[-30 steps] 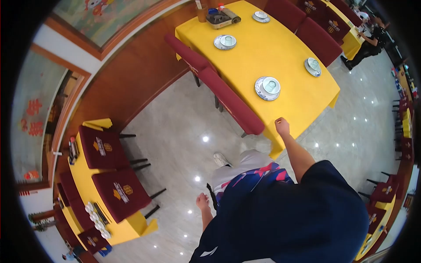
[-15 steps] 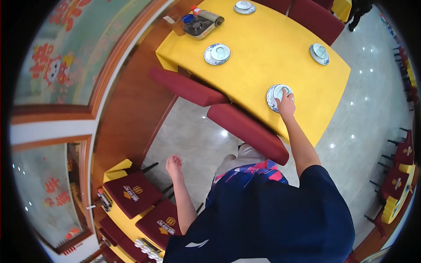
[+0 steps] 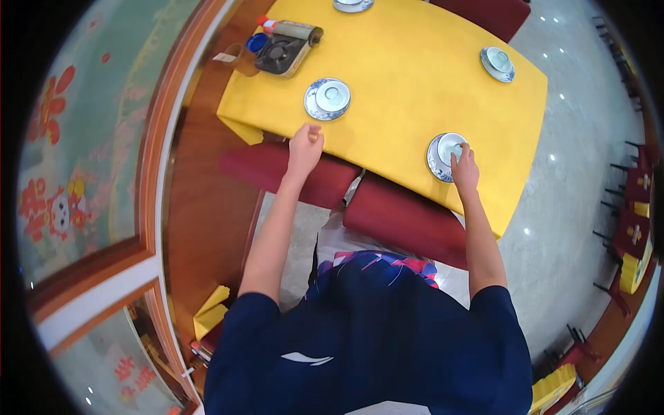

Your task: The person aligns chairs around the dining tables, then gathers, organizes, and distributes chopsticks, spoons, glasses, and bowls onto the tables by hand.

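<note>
My right hand (image 3: 465,169) reaches into a white bowl (image 3: 448,140) on a blue-and-white plate (image 3: 434,160) near the table's near right edge. Its thumb and fingers close around what looks like a small clear cup (image 3: 456,149) inside the bowl, partly hidden by the fingers. My left hand (image 3: 306,149) is over the table's near edge, its fingers loosely bent with nothing visible in them. Just beyond it sits another patterned plate (image 3: 312,108) carrying a white bowl (image 3: 333,96) with a small clear cup in it.
Yellow cloth covers the table (image 3: 394,90). A portable gas stove (image 3: 282,54) with a canister (image 3: 297,31) stands at the far left, beside a blue round item (image 3: 256,43). More settings include one at far right (image 3: 498,63). Dark red chairs (image 3: 408,218) line the near side.
My left hand has risen from beside my body to the table edge near the left setting. My right hand stays at the bowl, its fingers shifted toward the bowl's right side.
</note>
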`<action>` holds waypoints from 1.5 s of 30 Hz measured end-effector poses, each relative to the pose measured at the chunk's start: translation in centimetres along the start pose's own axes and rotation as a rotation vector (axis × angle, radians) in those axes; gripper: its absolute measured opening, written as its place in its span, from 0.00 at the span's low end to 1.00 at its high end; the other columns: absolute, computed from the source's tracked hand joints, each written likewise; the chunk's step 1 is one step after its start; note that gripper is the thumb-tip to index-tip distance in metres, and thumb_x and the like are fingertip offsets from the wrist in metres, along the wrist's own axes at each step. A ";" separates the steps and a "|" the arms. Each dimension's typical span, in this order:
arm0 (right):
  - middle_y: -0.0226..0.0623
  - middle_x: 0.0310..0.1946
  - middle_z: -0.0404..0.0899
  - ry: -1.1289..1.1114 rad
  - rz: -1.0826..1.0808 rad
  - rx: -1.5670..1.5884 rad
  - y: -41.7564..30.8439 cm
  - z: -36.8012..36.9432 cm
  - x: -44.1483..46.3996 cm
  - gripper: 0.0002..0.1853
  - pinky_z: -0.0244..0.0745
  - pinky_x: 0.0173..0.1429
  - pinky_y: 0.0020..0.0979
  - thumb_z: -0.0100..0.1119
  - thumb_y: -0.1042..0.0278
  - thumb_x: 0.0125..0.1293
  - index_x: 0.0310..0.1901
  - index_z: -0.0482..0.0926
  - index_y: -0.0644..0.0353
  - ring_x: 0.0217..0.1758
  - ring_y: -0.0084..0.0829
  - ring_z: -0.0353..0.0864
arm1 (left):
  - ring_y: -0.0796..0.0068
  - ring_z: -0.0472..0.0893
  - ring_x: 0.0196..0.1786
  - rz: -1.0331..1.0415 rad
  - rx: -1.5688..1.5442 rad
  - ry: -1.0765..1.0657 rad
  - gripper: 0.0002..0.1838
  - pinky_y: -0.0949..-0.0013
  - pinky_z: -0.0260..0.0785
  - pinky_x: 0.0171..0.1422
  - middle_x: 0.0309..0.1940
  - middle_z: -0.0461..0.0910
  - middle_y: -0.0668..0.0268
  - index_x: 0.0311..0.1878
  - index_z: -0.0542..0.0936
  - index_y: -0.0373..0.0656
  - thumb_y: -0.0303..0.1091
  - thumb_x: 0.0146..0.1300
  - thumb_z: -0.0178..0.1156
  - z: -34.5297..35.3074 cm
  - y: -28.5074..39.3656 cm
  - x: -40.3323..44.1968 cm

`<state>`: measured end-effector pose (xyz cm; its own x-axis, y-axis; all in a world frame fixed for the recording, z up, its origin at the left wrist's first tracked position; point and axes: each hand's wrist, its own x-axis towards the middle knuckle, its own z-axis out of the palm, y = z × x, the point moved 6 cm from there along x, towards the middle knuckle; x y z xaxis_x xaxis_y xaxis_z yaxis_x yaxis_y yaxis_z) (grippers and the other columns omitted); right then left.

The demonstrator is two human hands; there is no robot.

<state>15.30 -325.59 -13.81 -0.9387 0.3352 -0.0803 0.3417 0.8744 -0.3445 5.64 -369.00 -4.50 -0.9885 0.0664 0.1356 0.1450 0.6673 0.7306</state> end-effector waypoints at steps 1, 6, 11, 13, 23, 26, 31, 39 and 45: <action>0.51 0.49 0.76 0.046 -0.001 0.039 -0.4 -0.8 0.0 0.22 0.79 0.40 0.48 0.57 0.60 0.67 0.58 0.65 0.55 0.39 0.54 0.82 | 0.59 0.82 0.32 0.010 -0.019 -0.021 0.10 0.63 0.75 0.40 0.36 0.80 0.54 0.43 0.77 0.36 0.29 0.60 0.61 0.9 -1.2 2.5; 0.45 0.44 0.77 0.130 0.438 0.679 0.0 -1.8 -2.7 0.32 0.80 0.37 0.31 0.59 0.62 0.68 0.70 0.60 0.58 0.38 0.30 0.82 | 0.53 0.80 0.48 0.148 0.303 -0.058 0.22 0.55 0.75 0.49 0.50 0.74 0.53 0.54 0.74 0.43 0.37 0.57 0.66 5.6 -5.5 11.8; 0.30 0.33 0.78 0.148 0.743 1.580 -1.3 1.9 -5.6 0.14 0.74 0.34 0.24 0.53 0.56 0.71 0.50 0.74 0.57 0.31 0.22 0.77 | 0.53 0.77 0.53 0.344 0.437 -0.294 0.24 0.53 0.75 0.51 0.50 0.74 0.54 0.54 0.75 0.47 0.44 0.56 0.67 9.0 -5.7 15.7; 0.33 0.30 0.78 0.174 0.767 1.874 -4.0 2.9 -6.0 0.16 0.72 0.32 0.25 0.52 0.54 0.69 0.49 0.73 0.57 0.28 0.22 0.76 | 0.53 0.78 0.53 0.364 0.499 -0.367 0.24 0.54 0.75 0.51 0.50 0.75 0.54 0.54 0.75 0.48 0.45 0.56 0.68 10.2 -6.6 15.9; 0.32 0.23 0.65 0.160 0.551 2.409 -12.9 -3.1 -8.1 0.23 0.50 0.18 0.22 0.47 0.45 0.63 0.46 0.71 0.59 0.19 0.22 0.60 | 0.61 0.82 0.39 0.241 0.007 -0.416 0.15 0.61 0.74 0.39 0.38 0.82 0.58 0.45 0.79 0.43 0.45 0.66 0.58 10.1 -8.1 16.5; 0.31 0.14 0.60 -0.011 0.394 2.458 -12.5 -4.5 -10.6 0.25 0.50 0.15 0.23 0.42 0.40 0.67 0.38 0.70 0.58 0.11 0.20 0.52 | 0.67 0.80 0.33 -0.236 -0.412 -0.452 0.14 0.68 0.70 0.32 0.33 0.81 0.60 0.42 0.79 0.43 0.43 0.68 0.54 8.1 -7.7 14.3; 0.35 0.16 0.65 -0.050 0.273 2.523 -9.8 -6.7 -17.0 0.24 0.52 0.14 0.23 0.38 0.43 0.74 0.38 0.70 0.60 0.10 0.22 0.57 | 0.71 0.76 0.27 -0.724 -1.125 -0.568 0.12 0.73 0.62 0.25 0.28 0.78 0.63 0.38 0.78 0.44 0.41 0.68 0.51 8.8 -3.5 3.1; 0.43 0.31 0.75 0.111 0.251 2.867 6.9 -14.2 -34.3 0.16 0.64 0.18 0.26 0.42 0.54 0.72 0.37 0.70 0.59 0.18 0.30 0.69 | 0.67 0.71 0.33 -0.949 -1.602 -0.699 0.13 0.73 0.62 0.24 0.31 0.75 0.60 0.41 0.77 0.43 0.41 0.70 0.48 15.1 15.4 -16.3; 0.40 0.30 0.74 0.409 0.521 2.356 21.7 -18.3 -44.2 0.13 0.65 0.18 0.29 0.46 0.56 0.70 0.38 0.70 0.57 0.21 0.35 0.70 | 0.67 0.74 0.32 -0.974 -1.707 -0.812 0.14 0.75 0.60 0.22 0.34 0.80 0.60 0.39 0.79 0.44 0.42 0.70 0.48 23.6 25.5 -23.1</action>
<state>65.03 -315.01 -0.66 -0.6849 0.5701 -0.4537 -0.4161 -0.8172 -0.3989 31.17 -336.01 -4.85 -0.4776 0.7402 -0.4733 -0.8742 -0.4543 0.1715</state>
